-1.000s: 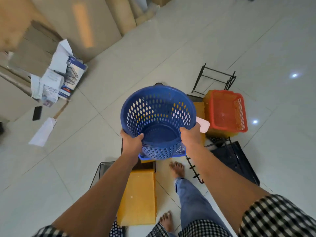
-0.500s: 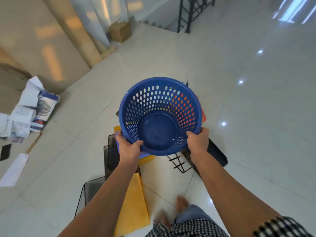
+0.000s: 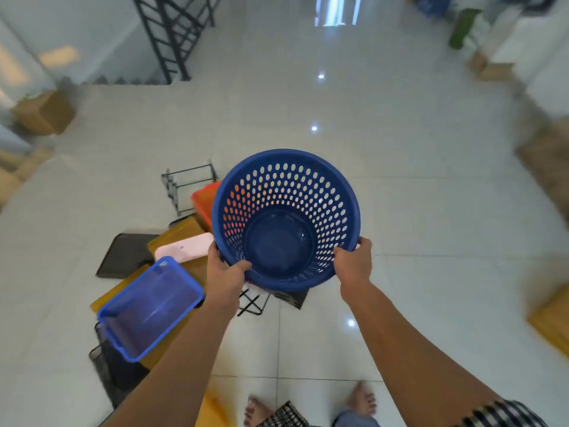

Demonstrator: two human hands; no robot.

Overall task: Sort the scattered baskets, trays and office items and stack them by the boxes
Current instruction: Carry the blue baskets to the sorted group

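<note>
the round blue basket [image 3: 286, 220] is up in the air in front of you, well clear of the tiled floor [image 3: 415, 211]. its mouth is tipped toward you, so you look straight down at its solid bottom, and it is empty. your left hand [image 3: 226, 269] grasps the near rim at about seven o'clock, thumb hooked inside. your right hand [image 3: 354, 263] grasps the rim at about four o'clock, fingers curled over the lip. neither hand is slack.

this looks like the carrying step, so use both hands for the walk and level the rim before you lower it. set it down on its base, mouth up, so that other round baskets can nest inside it.

mind what lies under and beside it. at six o'clock of the basket a black wire stand [image 3: 252, 303] sits just ahead of your bare feet [image 3: 363, 399], so step around its legs. from seven to ten o'clock the pile waits: a blue rectangular tub [image 3: 151, 306], a pink case [image 3: 184, 249], a black tray [image 3: 126, 254], an orange basket [image 3: 204, 198] and a wire rack [image 3: 187, 183].

a cardboard box [image 3: 46, 114] stands far off at ten o'clock, and more brown shapes blur at three o'clock. i cannot tell which is your target, so choose one spot and put the basket just beside it, not on the pile.
</note>
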